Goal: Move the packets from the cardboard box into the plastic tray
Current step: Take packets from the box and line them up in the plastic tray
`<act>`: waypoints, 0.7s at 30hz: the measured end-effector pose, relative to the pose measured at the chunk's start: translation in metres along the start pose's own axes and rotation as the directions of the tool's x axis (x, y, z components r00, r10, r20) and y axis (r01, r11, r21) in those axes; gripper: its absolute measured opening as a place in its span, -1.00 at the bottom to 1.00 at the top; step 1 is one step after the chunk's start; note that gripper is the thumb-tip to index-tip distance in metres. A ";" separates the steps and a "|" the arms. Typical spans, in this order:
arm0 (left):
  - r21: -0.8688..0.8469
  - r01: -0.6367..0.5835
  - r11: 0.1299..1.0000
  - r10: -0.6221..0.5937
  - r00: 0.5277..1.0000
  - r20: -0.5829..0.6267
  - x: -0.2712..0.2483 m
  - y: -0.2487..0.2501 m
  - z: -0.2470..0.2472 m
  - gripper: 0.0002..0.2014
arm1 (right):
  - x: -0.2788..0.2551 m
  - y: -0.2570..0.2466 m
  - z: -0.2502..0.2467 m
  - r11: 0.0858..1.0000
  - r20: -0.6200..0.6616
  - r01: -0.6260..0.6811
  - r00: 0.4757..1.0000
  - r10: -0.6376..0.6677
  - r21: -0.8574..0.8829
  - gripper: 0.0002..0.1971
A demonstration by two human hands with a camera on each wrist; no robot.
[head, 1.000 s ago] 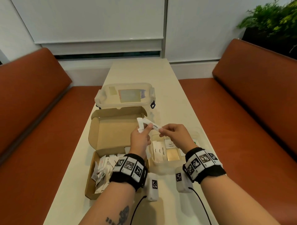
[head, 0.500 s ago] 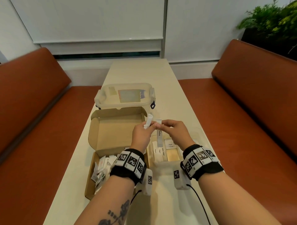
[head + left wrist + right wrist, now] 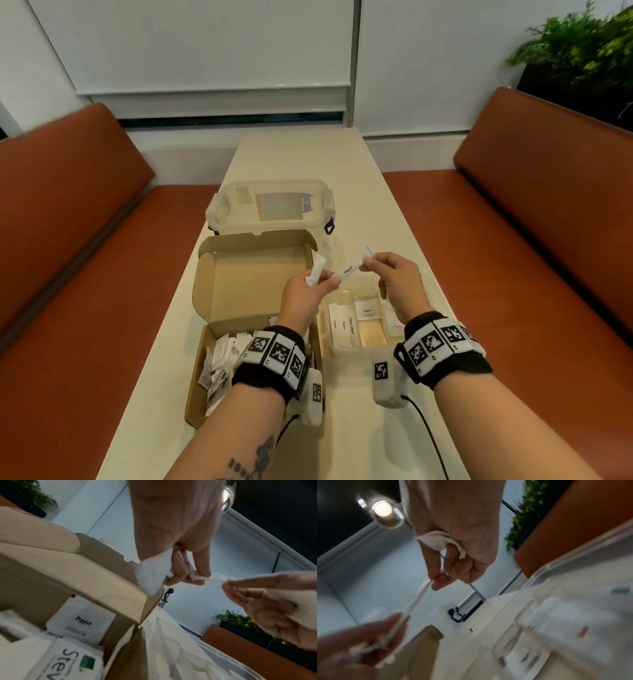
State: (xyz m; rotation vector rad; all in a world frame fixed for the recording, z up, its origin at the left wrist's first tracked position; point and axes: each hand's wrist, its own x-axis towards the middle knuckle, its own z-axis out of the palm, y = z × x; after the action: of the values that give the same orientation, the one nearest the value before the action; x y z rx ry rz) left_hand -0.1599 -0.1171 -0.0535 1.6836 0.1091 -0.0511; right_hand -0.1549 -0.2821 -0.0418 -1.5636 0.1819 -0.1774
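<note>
White paper packets (image 3: 224, 366) lie heaped in the near half of the open brown cardboard box (image 3: 239, 284) on the long cream counter (image 3: 356, 192). The box's raised lid and far half are bare. In the left wrist view a square sachet printed "Pepper" (image 3: 82, 624) and a packet with a green logo (image 3: 73, 660) sit among that heap.

Just right of the cardboard box stands the clear plastic tray (image 3: 346, 351). It holds long white sticks (image 3: 342, 325) marked "Sugar" along its left side, a square "Pepper" sachet (image 3: 367, 309) at its far middle, a tan packet (image 3: 372, 334) nearer, and white packets with red print (image 3: 394, 322) on the right, partly hidden by the right wrist.

Above the gap between box and tray, the left hand (image 3: 305, 301) and the right hand (image 3: 399, 284) share one slim white stick packet printed "Sugar" (image 3: 352, 267). The left thumb and fingers (image 3: 202, 566) pinch its near end, and the same hand grips a second white stick (image 3: 317, 270) pointing upward. The right fingers (image 3: 436, 566) pinch its far end, and a crumpled white packet (image 3: 436, 540) is tucked under the curled fingers in that palm.

Beyond the cardboard box sits a lidded translucent plastic container (image 3: 270, 212) with a blue clip (image 3: 329, 228).
</note>
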 end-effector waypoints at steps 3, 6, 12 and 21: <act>0.111 -0.058 0.992 0.056 0.998 0.022 0.004 0.003 -0.005 -0.92 | 0.000 0.003 -0.005 0.983 0.050 0.007 0.999 0.002 -0.184 -0.72; 0.183 -0.101 0.978 0.093 0.994 0.050 0.007 0.006 -0.006 -0.96 | -0.002 0.005 -0.005 0.941 0.163 0.041 0.986 0.016 -0.335 -0.74; 0.103 -0.090 0.991 0.092 0.996 -0.019 0.007 -0.003 -0.005 -0.87 | -0.008 0.009 0.000 0.912 0.262 0.040 0.962 0.075 -0.408 -0.88; 0.035 -0.036 0.999 0.043 0.980 -0.194 0.003 -0.012 -0.008 -0.81 | -0.003 0.035 0.014 0.746 0.030 -0.149 0.975 0.221 -0.649 -0.79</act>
State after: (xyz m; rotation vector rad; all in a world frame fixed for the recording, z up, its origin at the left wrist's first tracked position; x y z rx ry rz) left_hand -0.1583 -0.1072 -0.0645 1.7190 0.2231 0.1432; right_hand -0.1547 -0.2674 -0.0767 -2.2287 0.3400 0.1501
